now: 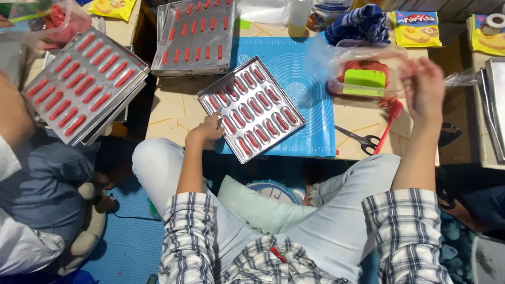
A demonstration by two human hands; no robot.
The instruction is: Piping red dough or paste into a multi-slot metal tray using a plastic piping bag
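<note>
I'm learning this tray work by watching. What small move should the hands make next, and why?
Probably bring the right hand down to the baking tray. It hangs raised near the plastic bag, while the left hand only steadies the tray's near edge, and the moulds look filled red.

Left hand [209, 129] touching mould tray [251, 109]; right hand [424, 88] raised.
</note>
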